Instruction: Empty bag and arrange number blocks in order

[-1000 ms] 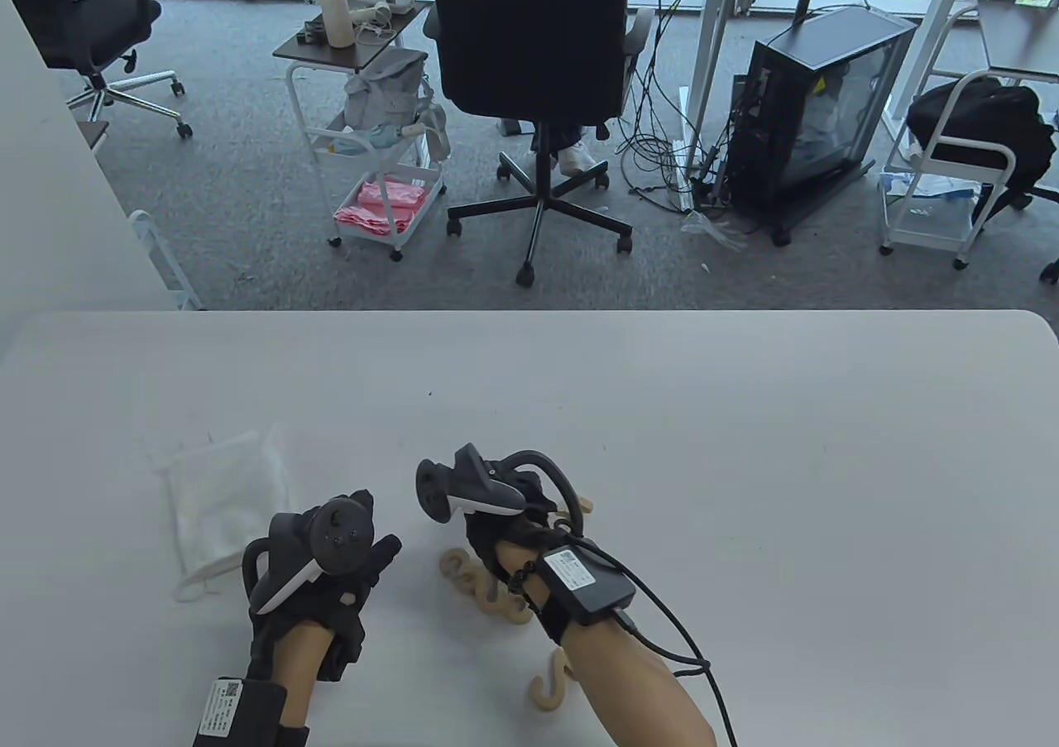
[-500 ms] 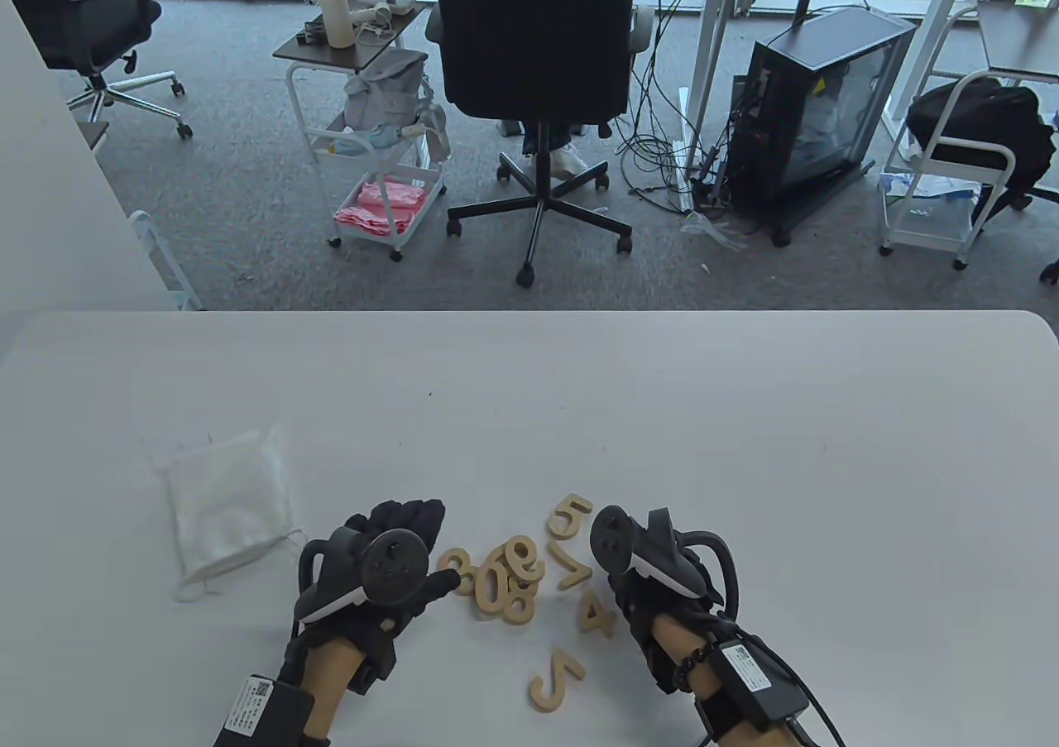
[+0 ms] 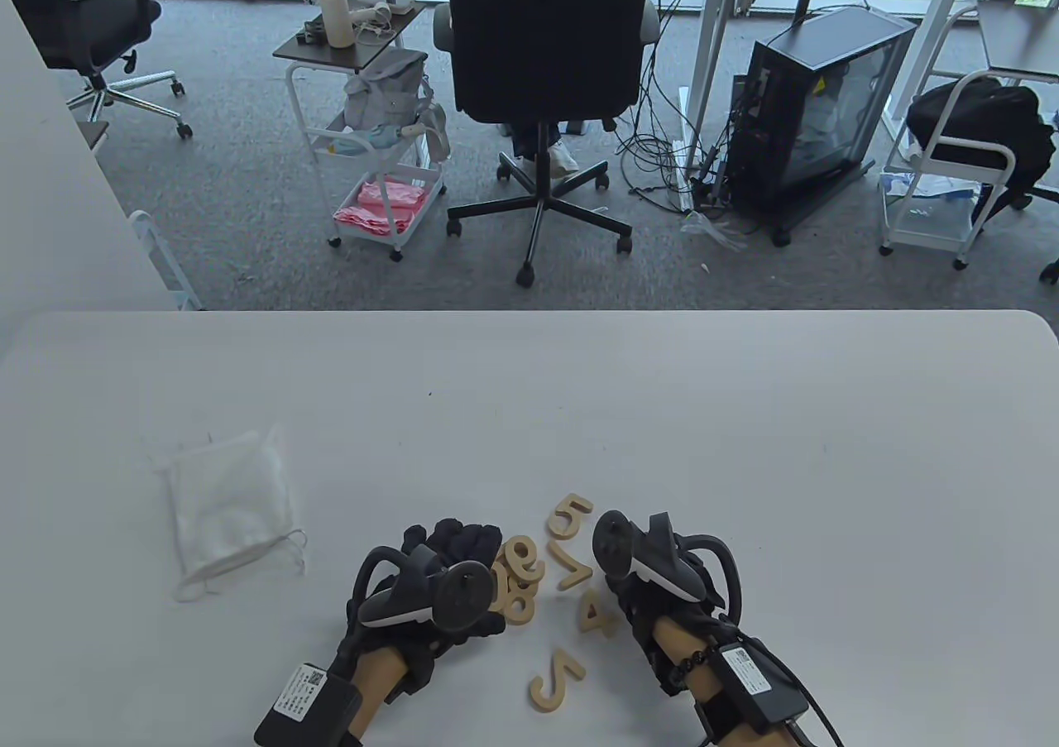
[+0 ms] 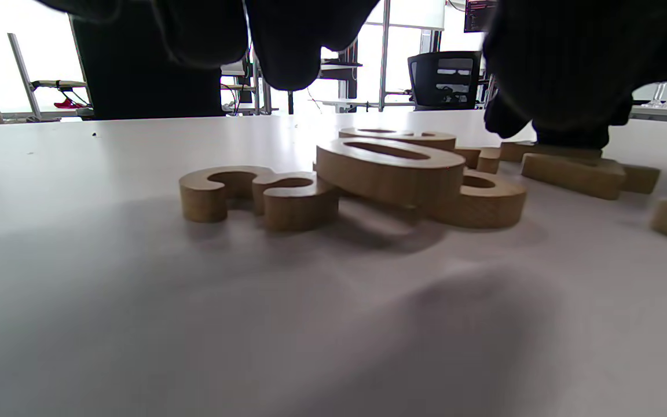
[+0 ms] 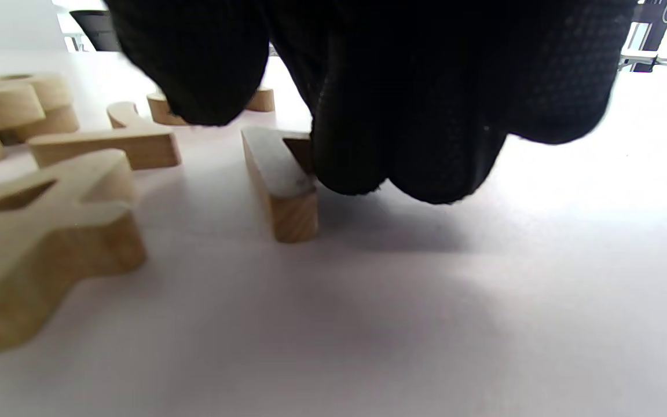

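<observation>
Several wooden number blocks lie near the front of the white table (image 3: 745, 416). My left hand (image 3: 463, 544) hovers over the stacked 3 (image 4: 258, 194) and 0 (image 4: 391, 168), its fingers (image 4: 287, 52) spread above them and holding nothing. A 9 (image 3: 523, 559) and an 8 (image 3: 521, 606) peek out beside it. My right hand (image 3: 641, 565) is on the right of the 7 (image 3: 573, 570) and the 4 (image 3: 596, 612). Its fingertips (image 5: 403, 145) press against a straight block (image 5: 278, 185), with the thumb at the block's other side. The emptied white bag (image 3: 225, 505) lies flat to the left.
A 5 (image 3: 569, 517) lies just beyond the pile and a curved block (image 3: 556, 678) sits nearest the front edge. Bare tabletop stretches behind and to the right. An office chair (image 3: 546, 44) and carts stand on the floor past the far edge.
My left hand slid right and now covers the 3 and 0. My right hand left the pile a second ago, uncovering it, and has since stayed beside the 4 and 7.
</observation>
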`<state>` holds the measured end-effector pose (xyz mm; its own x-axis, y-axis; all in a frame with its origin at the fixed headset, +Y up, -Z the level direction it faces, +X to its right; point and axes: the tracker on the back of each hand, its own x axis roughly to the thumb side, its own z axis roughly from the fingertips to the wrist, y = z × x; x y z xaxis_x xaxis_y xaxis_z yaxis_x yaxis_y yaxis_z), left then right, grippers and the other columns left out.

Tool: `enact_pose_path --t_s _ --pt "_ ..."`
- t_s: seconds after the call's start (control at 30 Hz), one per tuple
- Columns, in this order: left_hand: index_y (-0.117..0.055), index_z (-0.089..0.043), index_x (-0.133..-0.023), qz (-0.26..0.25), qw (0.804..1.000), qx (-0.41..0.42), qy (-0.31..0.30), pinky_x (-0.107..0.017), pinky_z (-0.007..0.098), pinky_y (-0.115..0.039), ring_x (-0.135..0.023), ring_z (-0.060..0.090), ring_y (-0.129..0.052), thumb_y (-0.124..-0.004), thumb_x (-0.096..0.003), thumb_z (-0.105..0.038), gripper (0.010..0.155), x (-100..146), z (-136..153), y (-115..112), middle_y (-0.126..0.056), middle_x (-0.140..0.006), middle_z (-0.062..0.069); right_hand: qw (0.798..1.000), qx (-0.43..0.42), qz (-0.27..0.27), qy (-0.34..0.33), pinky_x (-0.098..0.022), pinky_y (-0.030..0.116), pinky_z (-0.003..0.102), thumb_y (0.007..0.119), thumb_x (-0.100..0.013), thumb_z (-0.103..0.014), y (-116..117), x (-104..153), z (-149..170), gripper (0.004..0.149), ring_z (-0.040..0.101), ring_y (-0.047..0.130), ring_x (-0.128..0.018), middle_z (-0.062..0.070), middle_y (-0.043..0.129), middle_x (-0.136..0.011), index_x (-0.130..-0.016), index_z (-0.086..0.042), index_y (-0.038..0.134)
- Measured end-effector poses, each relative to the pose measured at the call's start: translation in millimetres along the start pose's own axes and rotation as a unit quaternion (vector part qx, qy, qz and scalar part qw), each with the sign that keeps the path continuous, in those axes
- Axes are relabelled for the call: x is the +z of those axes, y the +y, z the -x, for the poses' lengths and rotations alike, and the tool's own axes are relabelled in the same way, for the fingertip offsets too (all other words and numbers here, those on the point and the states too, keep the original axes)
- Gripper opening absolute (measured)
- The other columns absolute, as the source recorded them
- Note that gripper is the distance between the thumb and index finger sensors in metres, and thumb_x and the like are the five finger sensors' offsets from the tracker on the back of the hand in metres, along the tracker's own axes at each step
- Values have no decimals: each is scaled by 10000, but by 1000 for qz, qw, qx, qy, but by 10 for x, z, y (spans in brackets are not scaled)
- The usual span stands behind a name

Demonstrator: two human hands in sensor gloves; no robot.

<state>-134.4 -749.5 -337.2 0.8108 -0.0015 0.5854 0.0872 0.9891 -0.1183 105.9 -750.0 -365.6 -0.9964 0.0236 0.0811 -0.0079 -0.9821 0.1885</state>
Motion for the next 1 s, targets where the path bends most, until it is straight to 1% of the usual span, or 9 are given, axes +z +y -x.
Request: enact_pose_path --t_s 0.13,0.33,0.43,0.5,0.57,0.77,0.87,0.93,1.0 --pt "-482 -35 -1140 14 1000 -20 -4 -672 805 -501 -1049 560 -634 -817 -425 -593 967 -59 -46 -59 -621 -1126 243 999 -33 20 14 -447 885 523 796 -504 -398 -129 56 144 605 391 1025 -597 146 986 -729 -980 -27 751" --pt "-529 -52 -1130 11 999 -39 0 -672 803 -511 -1045 542 -670 -823 -431 -575 921 -98 -82 -102 -661 -1114 224 994 -88 61 32 -452 880 533 794 -508 -397 -323 187 393 614 402 1022 -602 159 978 -745 -988 -19 739" --pt "-560 -73 -1120 13 998 -57 7 -672 800 -513 -1040 522 -695 -805 -452 -561 863 -114 -99 -127 -687 -1103 206 991 -108 74 38 -453 879 535 793 -508 -396 -392 231 467 613 405 1022 -603 162 976 -747 -988 -17 740" --pt "-594 -112 -1109 14 998 -63 4 -671 801 -513 -1035 501 -718 -799 -455 -554 815 -117 -110 -136 -699 -1101 178 989 -115 82 39 -455 878 535 797 -507 -395 -421 251 499 612 406 1019 -607 162 975 -749 -986 -18 744" --pt "-606 -119 -1104 8 998 -64 8 -673 799 -514 -1020 489 -746 -800 -453 -555 808 -118 -112 -138 -712 -1095 175 989 -120 80 38 -460 876 536 809 -502 -393 -428 262 520 616 407 1018 -610 160 973 -753 -987 -19 742" --pt "-638 -66 -1080 -19 997 -81 -5 -674 775 -555 -918 462 -858 -821 -442 -539 815 -115 -136 -141 -760 -1050 227 989 -123 76 33 -461 877 534 814 -498 -392 -411 261 507 615 403 1019 -611 159 973 -754 -984 -21 746" --pt "-627 -42 -1077 -29 998 -52 12 -676 737 -613 -879 466 -886 -812 -447 -530 818 -53 -35 -28 -759 -1040 260 987 -132 82 29 -462 878 533 811 -500 -390 -436 278 525 609 402 1019 -612 156 973 -753 -982 -23 748" --pt "-616 -36 -1080 -71 997 -14 27 -680 725 -627 -871 469 -889 -817 -444 -521 824 5 78 85 -751 -1042 273 986 -139 86 29 -462 877 533 811 -501 -389 -456 287 544 606 399 1020 -610 154 976 -750 -981 -24 750" --pt "-609 -35 -1081 -101 994 -1 49 -684 704 -651 -869 459 -898 -822 -440 -522 833 15 255 241 -754 -1041 269 984 -146 97 32 -460 879 531 810 -502 -388 -487 300 578 606 398 1021 -609 154 975 -751 -980 -22 749"
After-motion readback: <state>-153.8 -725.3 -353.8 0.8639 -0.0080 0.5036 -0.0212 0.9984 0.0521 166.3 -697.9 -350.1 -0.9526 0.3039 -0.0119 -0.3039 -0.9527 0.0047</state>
